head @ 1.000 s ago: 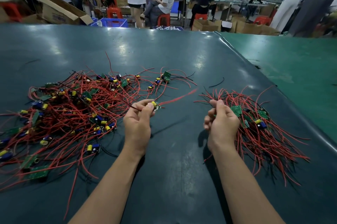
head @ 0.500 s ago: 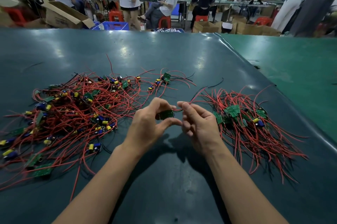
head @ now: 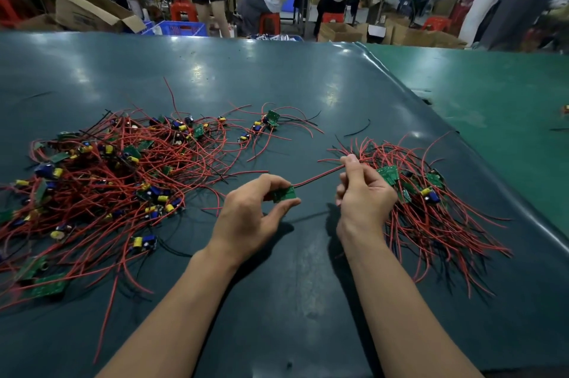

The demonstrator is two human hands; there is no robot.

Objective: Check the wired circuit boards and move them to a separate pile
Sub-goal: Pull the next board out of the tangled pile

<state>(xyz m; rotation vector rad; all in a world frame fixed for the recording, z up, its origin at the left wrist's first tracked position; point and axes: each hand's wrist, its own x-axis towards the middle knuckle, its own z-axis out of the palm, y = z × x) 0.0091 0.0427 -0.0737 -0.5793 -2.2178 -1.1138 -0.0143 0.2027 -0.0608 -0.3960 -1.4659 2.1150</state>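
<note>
Left hand (head: 246,217) pinches a small green circuit board (head: 284,194) between thumb and fingertips, held just above the desk (head: 277,85), about midway between the two heaps. Right hand (head: 363,192) is raised beside it, thumb and forefinger pressed together on the board's red wire (head: 320,176), which runs taut from the board's edge up to that pinch.

Change: half a second ago the two hands were nearly touching over the board; a second ago they were well apart, the left at the fringe of the big heap, the right resting at the smaller one. Now the right hand has slid outward along the wire, drawing it straight. I read this as the check itself, testing lead and joint by pulling, so the board has been picked but not yet passed.

Unchecked pile (head: 101,180): large tangle of boards and red wires spreading toward the left edge of the desk. Checked pile (head: 431,202): smaller, wires lying roughly parallel, near the right edge, just beyond the right hand. A few stray boards (head: 268,122) sit behind, toward the far edge.

Judgement: most of the work remains, given the heap sizes. Next move is likely a short carry right to the checked pile. Risk: the loose wire end snagging neighbouring leads.
</note>
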